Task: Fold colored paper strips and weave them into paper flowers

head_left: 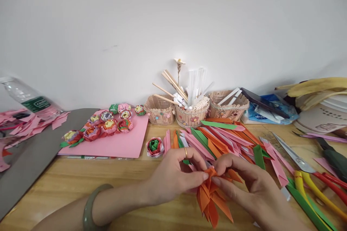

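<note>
Left hand (173,177) and right hand (246,178) both pinch the orange folded paper (205,195) — likely light, crease-prone; best gripped where it bunches, not by its tips.

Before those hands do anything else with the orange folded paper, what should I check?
1. Left hand pinching the orange folded paper: ok.
2. Right hand pinching it too: ok.
3. Pinched folds snug: cannot tell, hands cover them.
4. Silver-bladed scissors apart from both hands: ok.
5. Folded paper strips sorted by colour: not ok, mixed.
6. Paper flower nearest the left hand on the pink sheet: not ok, it's beside it.
</note>
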A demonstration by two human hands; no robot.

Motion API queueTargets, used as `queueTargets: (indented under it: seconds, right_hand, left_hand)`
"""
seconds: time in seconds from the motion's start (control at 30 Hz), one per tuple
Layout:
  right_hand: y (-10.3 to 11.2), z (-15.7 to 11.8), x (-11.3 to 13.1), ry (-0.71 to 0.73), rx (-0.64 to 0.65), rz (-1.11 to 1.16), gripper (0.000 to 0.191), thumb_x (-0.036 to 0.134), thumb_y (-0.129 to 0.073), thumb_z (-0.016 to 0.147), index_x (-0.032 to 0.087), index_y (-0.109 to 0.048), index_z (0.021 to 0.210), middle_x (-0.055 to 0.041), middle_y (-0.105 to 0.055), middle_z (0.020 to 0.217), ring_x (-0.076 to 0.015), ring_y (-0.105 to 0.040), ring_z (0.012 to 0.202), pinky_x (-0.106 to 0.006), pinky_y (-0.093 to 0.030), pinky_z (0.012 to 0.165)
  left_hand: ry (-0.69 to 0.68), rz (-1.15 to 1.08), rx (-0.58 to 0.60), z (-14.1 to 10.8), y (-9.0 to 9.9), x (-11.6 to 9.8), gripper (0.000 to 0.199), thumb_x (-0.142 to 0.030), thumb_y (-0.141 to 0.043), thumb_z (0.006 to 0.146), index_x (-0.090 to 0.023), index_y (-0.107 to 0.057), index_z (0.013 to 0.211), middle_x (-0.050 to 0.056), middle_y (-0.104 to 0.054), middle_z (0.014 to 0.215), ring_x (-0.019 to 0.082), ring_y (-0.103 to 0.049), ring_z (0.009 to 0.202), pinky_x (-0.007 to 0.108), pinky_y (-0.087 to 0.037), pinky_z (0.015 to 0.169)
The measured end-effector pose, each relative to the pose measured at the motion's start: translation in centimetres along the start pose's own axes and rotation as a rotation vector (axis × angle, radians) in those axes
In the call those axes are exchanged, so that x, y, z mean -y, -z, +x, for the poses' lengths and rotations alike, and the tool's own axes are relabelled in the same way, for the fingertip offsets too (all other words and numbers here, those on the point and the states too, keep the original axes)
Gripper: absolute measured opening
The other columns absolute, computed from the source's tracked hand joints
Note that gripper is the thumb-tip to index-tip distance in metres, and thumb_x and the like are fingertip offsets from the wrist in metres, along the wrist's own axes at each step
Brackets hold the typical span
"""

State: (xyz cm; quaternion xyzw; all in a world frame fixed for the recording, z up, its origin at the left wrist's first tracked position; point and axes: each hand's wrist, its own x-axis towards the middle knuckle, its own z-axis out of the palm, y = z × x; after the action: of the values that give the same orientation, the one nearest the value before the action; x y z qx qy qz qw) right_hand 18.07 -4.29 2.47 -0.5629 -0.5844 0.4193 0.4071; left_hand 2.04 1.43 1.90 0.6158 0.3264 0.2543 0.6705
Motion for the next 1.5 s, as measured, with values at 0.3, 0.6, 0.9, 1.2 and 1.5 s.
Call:
queueTargets:
  seconds: [0.3,0.6,0.9,1.2,1.5]
  right_hand:
    - [0.3,0.1,0.1,0.012,0.018,-0.003,0.019,0.035,-0.055,0.077,0.021,-0.054,0.065,0.0030,-0.055,0.061,-0.0115,-0.051,0.058,-0.021,-0.044,0.053]
    - [0.2,-0.1,0.5,0.071,0.069,-0.075,0.022,0.036,-0.050,0.082,0.020,-0.056,0.068,0.0003,-0.057,0.065,-0.0136,-0.053,0.062,-0.023,-0.044,0.055]
    - [0.1,-0.3,0.0,0.097,0.083,-0.099,0.021,0.032,-0.049,0.082,0.020,-0.054,0.065,0.0022,-0.056,0.061,-0.0118,-0.053,0.057,-0.021,-0.045,0.051]
    - [-0.2,-0.4,-1.7,0.478,-0.068,-0.426,0.010,0.013,-0.050,0.078,0.022,-0.055,0.076,-0.0002,-0.062,0.065,-0.0126,-0.057,0.057,-0.023,-0.046,0.051]
    - [0.3,-0.2,0.0,0.196,0.018,-0.252,0.014,0.023,-0.050,0.078,0.021,-0.054,0.064,0.0014,-0.061,0.063,-0.0125,-0.058,0.058,-0.022,-0.048,0.053]
  left_hand:
    - [0.016,-0.002,0.085,0.1,0.4,0.3,0.013,-0.022,-0.063,0.070,-0.013,-0.058,0.078,-0.002,-0.053,0.068,0.004,-0.044,0.056,0.016,-0.035,0.051]
    - [0.036,-0.041,0.139,0.0,0.4,0.2,0.012,-0.024,-0.059,0.074,-0.013,-0.053,0.076,-0.001,-0.052,0.073,0.006,-0.050,0.061,0.019,-0.043,0.056]
    - [0.030,0.047,0.182,-0.2,0.5,-0.3,0.007,-0.018,-0.058,0.071,-0.014,-0.053,0.075,-0.002,-0.053,0.069,0.005,-0.047,0.056,0.017,-0.039,0.053]
    - [-0.566,0.644,0.071,-0.4,0.4,0.1,0.011,-0.010,-0.047,0.076,-0.015,-0.053,0.070,0.002,-0.058,0.069,0.010,-0.051,0.065,0.022,-0.042,0.063]
    - [-0.051,0.186,0.098,0.3,1.0,-0.4,0.013,-0.021,-0.063,0.070,-0.013,-0.059,0.079,0.002,-0.060,0.074,0.008,-0.052,0.064,0.019,-0.041,0.056]
